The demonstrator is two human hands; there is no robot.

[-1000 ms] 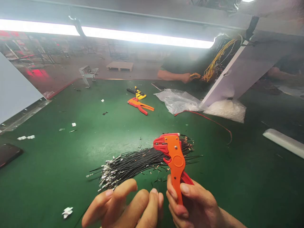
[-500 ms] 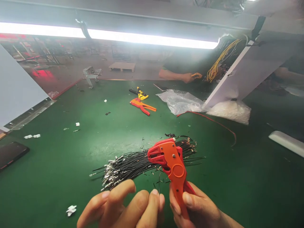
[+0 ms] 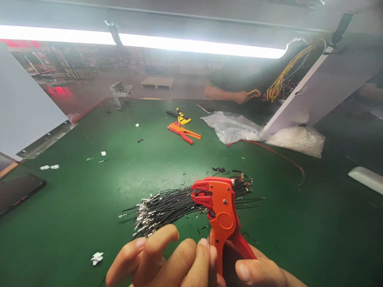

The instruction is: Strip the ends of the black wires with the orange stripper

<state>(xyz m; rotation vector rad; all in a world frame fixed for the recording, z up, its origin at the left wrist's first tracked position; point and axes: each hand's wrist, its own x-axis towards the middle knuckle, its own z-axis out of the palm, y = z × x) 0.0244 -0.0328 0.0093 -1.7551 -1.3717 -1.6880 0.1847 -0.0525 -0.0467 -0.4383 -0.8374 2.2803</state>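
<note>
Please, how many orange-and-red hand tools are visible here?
2: one orange-and-red tool in the right hand, and a second tool lying on the green table beyond the black wires, beside the yellow-and-black tool. Others could be hidden.

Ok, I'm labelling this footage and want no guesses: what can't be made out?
All in the head view:
Orange-and-red plastic wire stripper: handle ends, hidden by the right hand.
Thin dark wire: lower end, hidden by the left hand.
Black wire bundle with silvery ends: exact count, since strands overlap.
Flat black rectangular device: left end, cut off by the left edge.
</note>
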